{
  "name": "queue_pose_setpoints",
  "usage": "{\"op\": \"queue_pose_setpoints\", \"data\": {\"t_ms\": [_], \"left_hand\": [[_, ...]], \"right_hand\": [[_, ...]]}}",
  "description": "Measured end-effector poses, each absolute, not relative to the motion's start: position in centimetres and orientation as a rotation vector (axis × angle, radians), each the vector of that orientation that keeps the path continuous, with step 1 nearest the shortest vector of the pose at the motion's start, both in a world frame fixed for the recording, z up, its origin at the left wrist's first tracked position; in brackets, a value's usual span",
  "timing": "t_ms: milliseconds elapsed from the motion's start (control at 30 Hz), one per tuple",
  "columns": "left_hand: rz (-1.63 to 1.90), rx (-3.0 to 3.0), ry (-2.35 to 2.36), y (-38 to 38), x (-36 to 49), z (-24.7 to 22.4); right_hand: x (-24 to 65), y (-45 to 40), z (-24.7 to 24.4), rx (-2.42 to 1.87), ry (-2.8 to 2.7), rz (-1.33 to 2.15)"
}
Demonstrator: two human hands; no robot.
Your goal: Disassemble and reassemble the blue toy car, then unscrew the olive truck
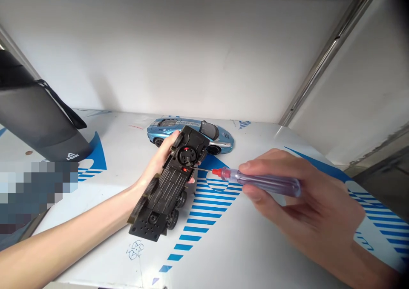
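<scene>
You are keeping your hands apart, each one closed on a separate item. You are gripping the black toy car chassis (168, 187) underside up in your left hand (156, 163), with your fingertips (191, 180) showing past its right edge. The chassis is being held over the white desk (96, 255), which is printed with blue stripes. You are pinching the small screwdriver (265, 182), which has a clear purple handle and a red collar, in your right hand (303, 204). Its thin steel shaft (203, 170) is pointing at the chassis beside a red part (185, 169). Whether the tip is touching that part cannot be confirmed from this view. A blue model car (191, 131) is resting on the desk just beyond the chassis, with your left hand partly blocking it. A black bottle (38, 123) is lying tilted at the left, with its base near the desk surface.
</scene>
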State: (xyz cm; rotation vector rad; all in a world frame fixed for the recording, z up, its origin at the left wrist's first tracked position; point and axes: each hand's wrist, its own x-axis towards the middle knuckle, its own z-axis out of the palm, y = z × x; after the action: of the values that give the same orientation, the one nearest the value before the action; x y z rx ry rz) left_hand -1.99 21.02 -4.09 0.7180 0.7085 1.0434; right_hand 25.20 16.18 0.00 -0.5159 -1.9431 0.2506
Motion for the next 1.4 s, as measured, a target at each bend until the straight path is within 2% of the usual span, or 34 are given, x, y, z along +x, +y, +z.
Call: {"op": "queue_pose_setpoints", "data": {"t_ms": [333,800,1400], "left_hand": [[1.173,0.822,0.856,19.6,-0.2,-2.7],[1.185,0.786,0.944,18.8,0.7,-1.9],[1.180,0.783,0.992,19.7,0.2,-2.7]], "right_hand": [[25.0,15.9,0.0,-0.577,-2.005,0.153],[24.0,15.4,0.3,-0.783,-1.945,0.444],[24.6,16.3,0.3,-0.847,-2.001,0.225]]}}
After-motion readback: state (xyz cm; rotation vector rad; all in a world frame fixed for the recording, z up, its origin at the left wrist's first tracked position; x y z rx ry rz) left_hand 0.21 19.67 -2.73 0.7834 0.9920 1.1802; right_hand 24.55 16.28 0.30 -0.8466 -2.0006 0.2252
